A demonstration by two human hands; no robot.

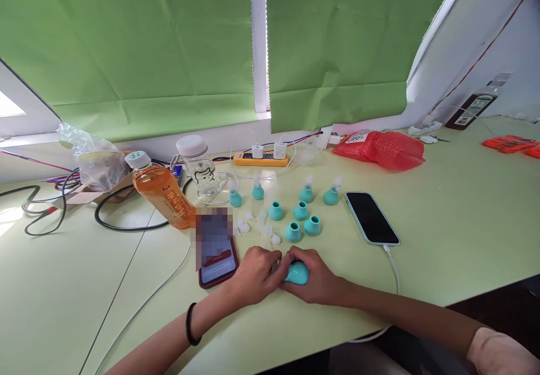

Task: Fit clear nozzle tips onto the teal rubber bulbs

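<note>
Teal bulb: near centre of table. Your right hand cups it; your left hand pinches its left end, apparently for bracing. Teal caps ranked just beyond, reachable.

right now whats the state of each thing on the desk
teal bulb, gripped by left hand and right hand
tea bottle, capped, nearly full
clear bottle, lid on, upright
blue-cased phone, screen dark, cable plugged in
red phone, screen lit
power strip, two chargers plugged in
</note>
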